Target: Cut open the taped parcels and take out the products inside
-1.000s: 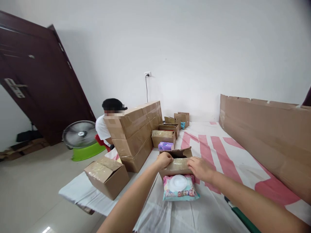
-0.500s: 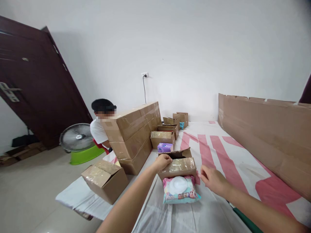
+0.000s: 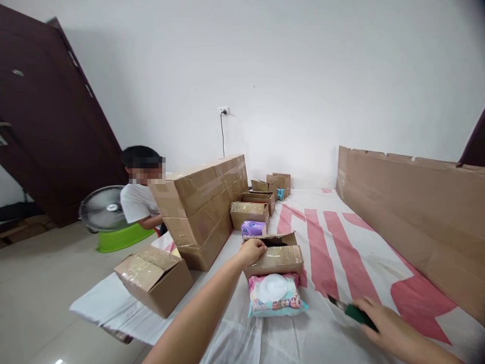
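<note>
My left hand point(image 3: 253, 251) is closed on the near left edge of an opened cardboard box point(image 3: 279, 259), whose flap stands up at the back. In front of that box lies a pack of wet wipes point(image 3: 276, 294), pink and aqua with a white lid. Off to the right, low over the cloth, my right hand point(image 3: 386, 323) is closed round a utility knife point(image 3: 358, 314) with a green handle; its dark blade points up and left. Behind the opened box sits a purple pack point(image 3: 253, 228).
A row of opened boxes point(image 3: 249, 215) runs back toward the wall. Stacked cartons point(image 3: 200, 212) stand at left, with a single box point(image 3: 154, 279) nearer. Beyond them are a person point(image 3: 138, 202) and a fan point(image 3: 109, 208). A cardboard panel point(image 3: 409, 217) borders the right side.
My right hand has moved from beside the box to the right and toward me, and now holds the utility knife. My left hand stays on the box edge. The view has shifted slightly.
</note>
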A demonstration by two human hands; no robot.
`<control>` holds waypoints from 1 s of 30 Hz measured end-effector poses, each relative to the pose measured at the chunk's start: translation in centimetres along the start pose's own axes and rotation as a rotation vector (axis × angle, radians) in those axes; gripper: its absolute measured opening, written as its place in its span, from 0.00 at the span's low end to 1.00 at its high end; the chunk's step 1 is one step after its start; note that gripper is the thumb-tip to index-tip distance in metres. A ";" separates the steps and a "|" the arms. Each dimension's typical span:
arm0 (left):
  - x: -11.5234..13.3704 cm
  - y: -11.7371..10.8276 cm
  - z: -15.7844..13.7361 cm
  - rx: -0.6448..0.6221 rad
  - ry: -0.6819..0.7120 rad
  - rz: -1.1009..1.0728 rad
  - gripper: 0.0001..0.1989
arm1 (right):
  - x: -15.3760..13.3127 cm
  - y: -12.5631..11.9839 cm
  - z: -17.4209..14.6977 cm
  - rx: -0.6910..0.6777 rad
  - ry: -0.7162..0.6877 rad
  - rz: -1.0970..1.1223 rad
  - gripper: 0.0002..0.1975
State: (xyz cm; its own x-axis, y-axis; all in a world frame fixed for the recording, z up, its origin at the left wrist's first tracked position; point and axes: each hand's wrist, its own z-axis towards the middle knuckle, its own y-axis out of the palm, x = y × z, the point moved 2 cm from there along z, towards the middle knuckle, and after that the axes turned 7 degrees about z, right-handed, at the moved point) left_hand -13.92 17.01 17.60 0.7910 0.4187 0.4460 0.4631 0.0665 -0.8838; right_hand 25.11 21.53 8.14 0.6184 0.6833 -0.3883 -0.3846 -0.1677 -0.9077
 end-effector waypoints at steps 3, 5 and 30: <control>0.0 0.0 -0.1 -0.004 0.004 0.014 0.14 | -3.7 -2.6 3.5 0.068 -0.205 -0.069 0.23; 0.0 -0.1 -0.3 -0.004 0.007 0.022 0.14 | -5.9 -4.0 6.2 0.140 -0.312 -0.216 0.28; 0.7 -0.3 -1.1 0.002 0.068 0.015 0.13 | -12.0 -4.4 16.0 0.023 -0.542 -0.236 0.25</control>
State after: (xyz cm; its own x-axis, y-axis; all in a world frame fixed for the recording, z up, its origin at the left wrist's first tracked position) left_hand -13.09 16.24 18.33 0.8233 0.3570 0.4412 0.4502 0.0624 -0.8907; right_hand 8.41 25.43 19.36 0.2527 0.9670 -0.0338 -0.2976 0.0444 -0.9536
